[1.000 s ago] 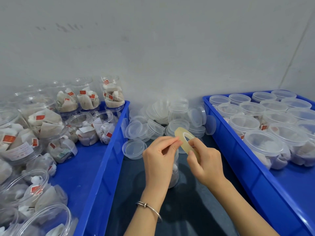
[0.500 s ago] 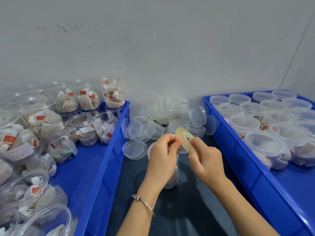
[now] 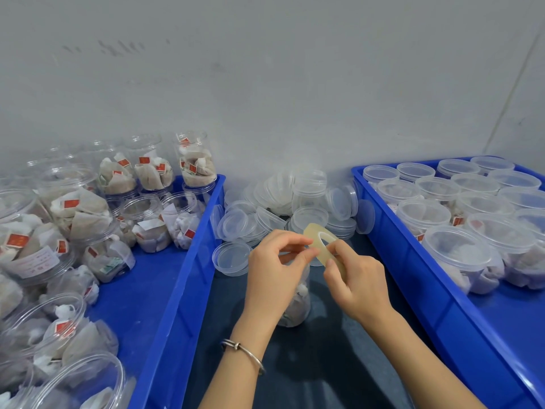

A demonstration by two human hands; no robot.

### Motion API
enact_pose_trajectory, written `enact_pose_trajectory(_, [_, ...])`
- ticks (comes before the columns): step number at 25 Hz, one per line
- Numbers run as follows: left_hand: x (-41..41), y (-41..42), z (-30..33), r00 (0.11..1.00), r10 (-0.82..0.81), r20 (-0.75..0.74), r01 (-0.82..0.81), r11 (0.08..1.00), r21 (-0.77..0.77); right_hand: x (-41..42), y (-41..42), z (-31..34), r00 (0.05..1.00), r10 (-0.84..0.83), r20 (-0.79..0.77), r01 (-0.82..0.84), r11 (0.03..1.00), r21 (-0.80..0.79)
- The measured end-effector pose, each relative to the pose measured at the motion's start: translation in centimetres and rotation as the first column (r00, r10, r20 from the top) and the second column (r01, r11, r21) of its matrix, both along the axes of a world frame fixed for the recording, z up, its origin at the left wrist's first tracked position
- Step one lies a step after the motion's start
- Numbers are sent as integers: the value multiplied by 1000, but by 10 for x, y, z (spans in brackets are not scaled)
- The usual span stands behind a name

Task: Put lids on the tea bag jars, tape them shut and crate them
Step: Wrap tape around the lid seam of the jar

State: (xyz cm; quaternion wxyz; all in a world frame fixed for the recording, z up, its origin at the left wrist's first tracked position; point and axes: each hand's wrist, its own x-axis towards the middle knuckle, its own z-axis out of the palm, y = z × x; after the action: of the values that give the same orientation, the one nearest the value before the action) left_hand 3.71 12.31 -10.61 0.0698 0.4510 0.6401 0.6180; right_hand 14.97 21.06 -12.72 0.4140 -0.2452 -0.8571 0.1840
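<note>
Head view — left hand lower, tape roll unmoved

Behind the fingers, far beyond them, a pale grey wall fills the whole upper half of the view. It is plain and matt, with some faint dark scuff marks up to the left of the fingers. To the right a thin vertical line – a corner – joins it to a second wall. Below the fingers lies a dark blue-grey table. The light is soft and even, with weak shadows.
</note>
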Motion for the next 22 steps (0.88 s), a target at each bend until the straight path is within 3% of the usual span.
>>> enact_pose_trajectory(6, [4, -2, 14, 933, 69, -355, -95, 994, -57, 1, 8, -3, 996, 22, 87, -23, 1000, 14])
enact_pose_trajectory(9, [-4, -11, 32, 908, 151, -391, -149, 988, 36, 9, 20, 4, 983, 112, 145, -110, 994, -22])
enact_pose_trajectory(11, [-16, -24, 39, 916, 224, -332, -200, 974, 105, 17, 28, 8, 983, 80, 164, -83, 996, 15])
enact_pose_trajectory(13, [-21, -38, 29, 962, 223, -156, -212, 973, 88, 26, 31, 10, 979, 30, 200, -49, 995, 92])
enact_pose_trajectory(15, [-15, -51, 3, 958, 73, 278, -95, 993, 68, 35, 29, 9, 963, -8, 268, -48, 979, 199])
enact_pose_trajectory(16, [-12, -58, -11, 876, -21, 483, -27, 995, 91, 39, 26, 8, 950, -21, 313, -57, 970, 237])
enact_pose_trajectory(17, [-7, -64, -25, 803, -83, 590, 26, 994, 105, 44, 23, 5, 933, -31, 359, -69, 962, 263])
enact_pose_trajectory(19, [0, -70, -45, 825, -70, 561, 54, 998, 45, 48, 18, 0, 905, -49, 422, -85, 952, 293])
enact_pose_trajectory(22, [-4, -64, -60, 887, 112, 448, -136, 991, 20, 45, 17, -5, 888, -96, 450, -81, 930, 359])
